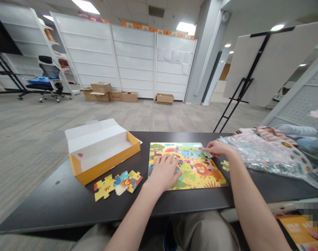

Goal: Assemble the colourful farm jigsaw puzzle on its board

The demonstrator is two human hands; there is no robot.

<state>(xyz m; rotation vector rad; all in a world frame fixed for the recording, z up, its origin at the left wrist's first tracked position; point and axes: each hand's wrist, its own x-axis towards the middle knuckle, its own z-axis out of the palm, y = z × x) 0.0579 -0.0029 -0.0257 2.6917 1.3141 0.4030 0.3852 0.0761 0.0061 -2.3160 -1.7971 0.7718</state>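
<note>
A colourful animal jigsaw puzzle (187,170) lies on the dark table in front of me, showing a red-maned lion, a blue elephant and trees. My left hand (165,172) rests flat on its left part, fingers stretched out. At the upper right corner, my right hand (218,148) is closed in a pinch on a puzzle piece (207,153) with light blue on it, partly hidden by the fingers. Just below that hand lies a loose yellow-green piece (225,165). Several more loose pieces (105,187) overlap in a small pile to the left of the puzzle.
An open yellow box (106,164) with a white inside stands at the left of the table (56,205). Clear plastic packaging (260,151) and folded cloths (271,134) cover the right side. Beyond are an easel-like stand (242,90), cardboard boxes (102,94) and white shelving.
</note>
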